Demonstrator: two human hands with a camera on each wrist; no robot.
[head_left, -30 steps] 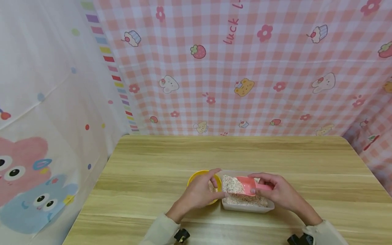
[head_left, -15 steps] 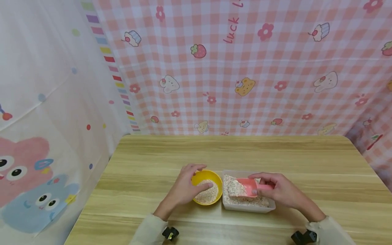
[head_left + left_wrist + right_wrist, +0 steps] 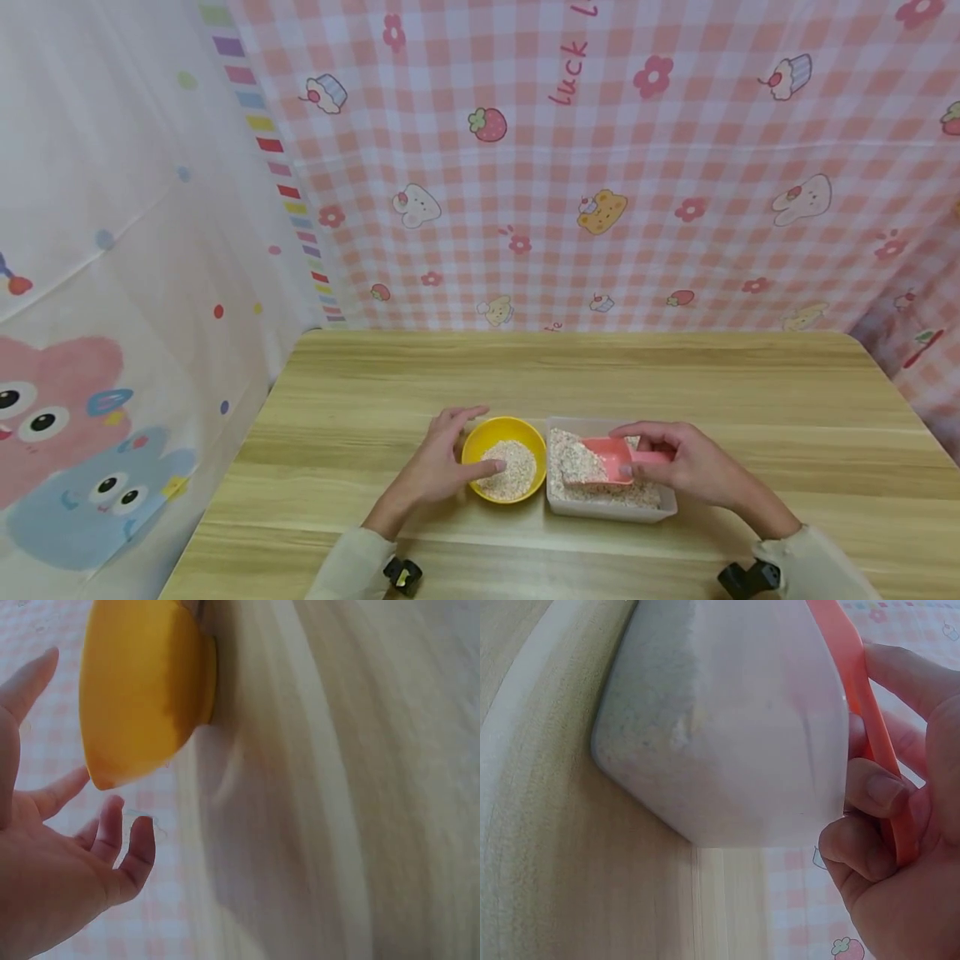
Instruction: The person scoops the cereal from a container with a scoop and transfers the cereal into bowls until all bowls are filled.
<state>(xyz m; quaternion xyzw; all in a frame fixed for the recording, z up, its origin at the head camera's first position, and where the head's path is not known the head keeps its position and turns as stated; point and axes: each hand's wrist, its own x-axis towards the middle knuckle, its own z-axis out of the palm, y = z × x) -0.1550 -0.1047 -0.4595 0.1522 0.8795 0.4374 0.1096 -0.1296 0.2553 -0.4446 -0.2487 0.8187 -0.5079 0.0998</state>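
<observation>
A yellow bowl (image 3: 480,435) holding pale flakes like oats (image 3: 517,473) stands on the table. My left hand (image 3: 433,467) is at its left side, fingers spread, thumb over the rim. The left wrist view shows the bowl's outer wall (image 3: 135,690) beside my loosely bent fingers (image 3: 139,851). Just right of the bowl is a translucent plastic box (image 3: 611,510) of the same flakes. My right hand (image 3: 686,465) grips the handle of a pink scoop (image 3: 617,454), whose mouth lies over the flakes with a heap in it. In the right wrist view my fingers curl round the scoop handle (image 3: 885,746).
The wood-grain table (image 3: 375,375) reaches back to a pink checked cloth (image 3: 540,183). A white cloth (image 3: 187,250) with cartoon figures hangs at the left. Bowl and box stand close side by side.
My left hand has drawn back leftward from between bowl and box to the bowl's left side, uncovering the flakes. My right hand and the scoop have stayed nearly still over the box.
</observation>
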